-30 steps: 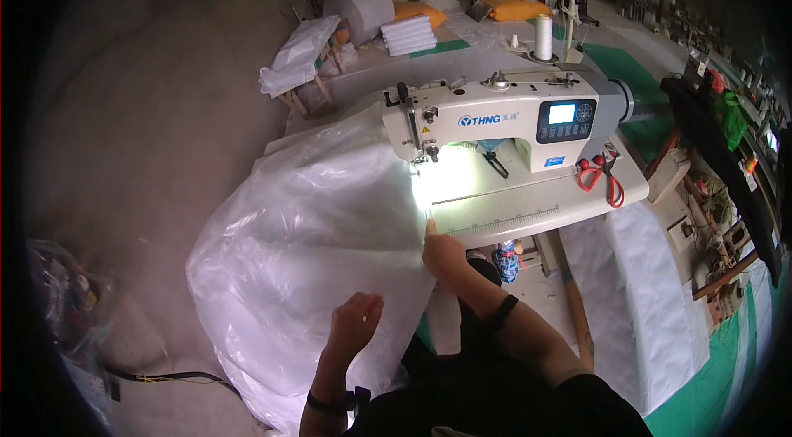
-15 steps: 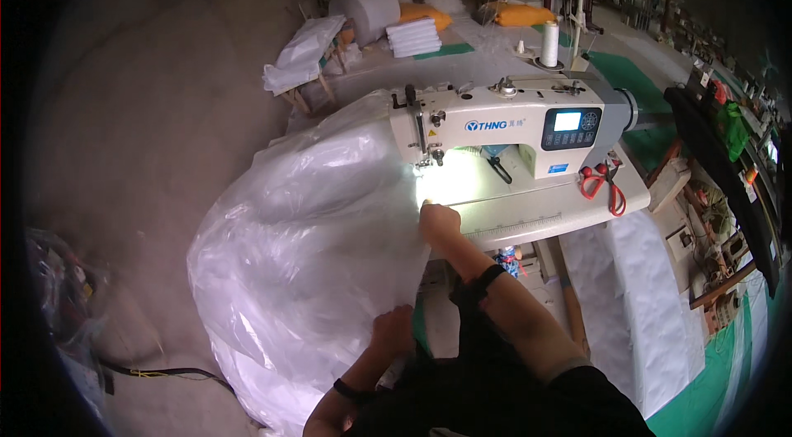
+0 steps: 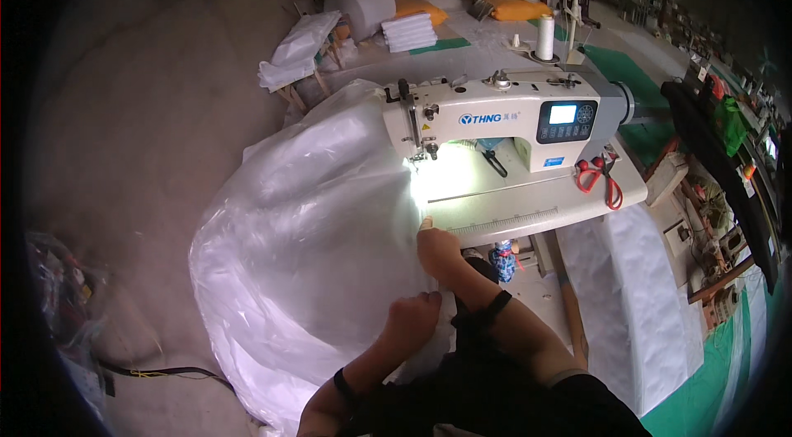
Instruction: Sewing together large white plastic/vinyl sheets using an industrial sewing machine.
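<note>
A large, shiny white plastic sheet (image 3: 305, 223) spreads over the left end of a sewing machine (image 3: 495, 119) and hangs down beside it. Its right edge runs under the brightly lit needle area. My right hand (image 3: 437, 251) is closed on that edge at the front of the machine bed. Closer to my body, my left hand (image 3: 412, 323) is closed on the same edge in a fist. The fingertips of both hands are partly hidden.
Red-handled scissors (image 3: 601, 180) lie on the right of the machine bed. A thread cone (image 3: 545, 39) stands behind the machine. White quilted material (image 3: 631, 297) hangs at the right. A black cable (image 3: 169, 371) crosses the floor at left, and orange sacks (image 3: 516, 8) lie at the back.
My left hand has moved up and right along the sheet's edge, nearer my right hand. My right hand has shifted slightly toward me. The view has tilted a little.
</note>
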`<state>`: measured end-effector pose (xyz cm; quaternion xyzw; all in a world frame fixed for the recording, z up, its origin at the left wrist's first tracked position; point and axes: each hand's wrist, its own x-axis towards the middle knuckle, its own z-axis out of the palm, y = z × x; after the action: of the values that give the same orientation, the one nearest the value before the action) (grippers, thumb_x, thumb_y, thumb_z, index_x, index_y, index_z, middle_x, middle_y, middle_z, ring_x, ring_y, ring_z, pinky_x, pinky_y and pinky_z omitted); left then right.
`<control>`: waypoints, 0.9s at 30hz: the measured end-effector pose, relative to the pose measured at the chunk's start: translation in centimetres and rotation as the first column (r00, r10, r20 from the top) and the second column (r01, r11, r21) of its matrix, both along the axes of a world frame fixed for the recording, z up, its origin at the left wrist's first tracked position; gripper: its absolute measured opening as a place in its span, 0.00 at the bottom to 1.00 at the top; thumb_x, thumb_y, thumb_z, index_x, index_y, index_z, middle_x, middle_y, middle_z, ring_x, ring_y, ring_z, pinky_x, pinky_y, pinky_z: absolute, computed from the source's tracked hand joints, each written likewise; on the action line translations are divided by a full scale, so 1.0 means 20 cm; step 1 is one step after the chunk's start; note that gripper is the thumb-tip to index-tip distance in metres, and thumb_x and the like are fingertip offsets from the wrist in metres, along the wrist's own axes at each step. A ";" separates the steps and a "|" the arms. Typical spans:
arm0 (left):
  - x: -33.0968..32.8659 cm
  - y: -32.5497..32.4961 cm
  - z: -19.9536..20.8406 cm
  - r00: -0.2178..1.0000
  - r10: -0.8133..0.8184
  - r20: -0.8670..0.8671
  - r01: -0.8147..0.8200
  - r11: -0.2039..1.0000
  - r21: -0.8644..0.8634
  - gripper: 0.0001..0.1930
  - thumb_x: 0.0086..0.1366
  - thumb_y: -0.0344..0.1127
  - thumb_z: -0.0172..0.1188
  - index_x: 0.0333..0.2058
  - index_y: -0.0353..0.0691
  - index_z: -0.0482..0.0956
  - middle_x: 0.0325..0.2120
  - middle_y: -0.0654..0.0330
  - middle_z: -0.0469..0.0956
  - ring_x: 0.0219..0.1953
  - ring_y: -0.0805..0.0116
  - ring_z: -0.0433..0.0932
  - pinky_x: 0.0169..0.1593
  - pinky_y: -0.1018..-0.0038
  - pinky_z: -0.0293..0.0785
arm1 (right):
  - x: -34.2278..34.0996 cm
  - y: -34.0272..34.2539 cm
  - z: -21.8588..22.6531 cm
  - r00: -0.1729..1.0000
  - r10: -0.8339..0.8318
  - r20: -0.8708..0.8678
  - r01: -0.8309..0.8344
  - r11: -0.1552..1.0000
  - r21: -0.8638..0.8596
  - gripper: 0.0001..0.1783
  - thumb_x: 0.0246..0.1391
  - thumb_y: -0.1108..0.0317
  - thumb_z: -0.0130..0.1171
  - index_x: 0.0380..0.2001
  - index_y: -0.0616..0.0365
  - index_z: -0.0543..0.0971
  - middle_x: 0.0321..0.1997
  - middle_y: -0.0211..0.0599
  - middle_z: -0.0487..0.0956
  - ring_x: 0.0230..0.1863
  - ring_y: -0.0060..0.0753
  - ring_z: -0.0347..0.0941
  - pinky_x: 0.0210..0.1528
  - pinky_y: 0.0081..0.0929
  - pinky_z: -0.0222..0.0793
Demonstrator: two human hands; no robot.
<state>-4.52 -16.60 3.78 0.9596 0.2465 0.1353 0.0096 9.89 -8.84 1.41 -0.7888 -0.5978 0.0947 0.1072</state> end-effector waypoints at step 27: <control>-0.91 1.12 -0.03 0.446 0.860 -0.247 -0.880 0.472 0.053 0.31 0.61 0.51 0.50 0.60 0.47 0.59 0.62 0.56 0.55 0.65 0.58 0.51 0.63 0.49 0.47 | 0.18 -0.30 -0.18 0.107 -0.104 -0.989 0.237 0.969 -0.076 0.09 0.53 0.62 0.55 0.31 0.57 0.74 0.21 0.25 0.70 0.17 0.17 0.63 0.18 0.17 0.60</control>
<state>-22.81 5.82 3.14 0.7046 0.7077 -0.0059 -0.0512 13.43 -14.81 -2.17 -0.5864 -0.2874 0.5471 0.5237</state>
